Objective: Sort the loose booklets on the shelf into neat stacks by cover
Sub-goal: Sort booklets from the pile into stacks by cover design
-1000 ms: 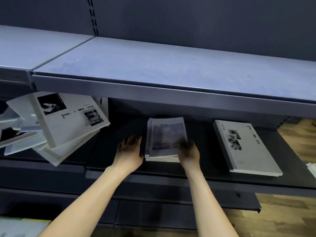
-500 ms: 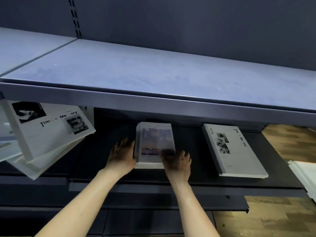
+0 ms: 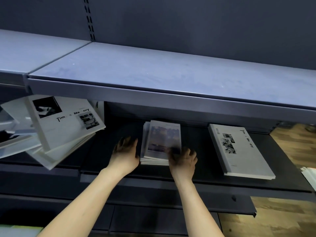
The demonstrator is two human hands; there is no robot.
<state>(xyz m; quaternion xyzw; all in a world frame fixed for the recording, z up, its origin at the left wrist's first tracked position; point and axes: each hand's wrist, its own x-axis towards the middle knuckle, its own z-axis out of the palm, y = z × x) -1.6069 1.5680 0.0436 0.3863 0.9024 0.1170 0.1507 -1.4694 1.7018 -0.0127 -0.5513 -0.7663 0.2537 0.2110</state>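
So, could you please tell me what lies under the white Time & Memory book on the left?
Under the Time & Memory book, more white books fan out untidily; their covers are hidden.

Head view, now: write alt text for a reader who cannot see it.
Two bare hands square up a small stack of booklets on a dark shelf, the left hand flat against its left edge and the right hand on its near right corner. A white book lies to the right; a loose pile overhangs the shelf at left.
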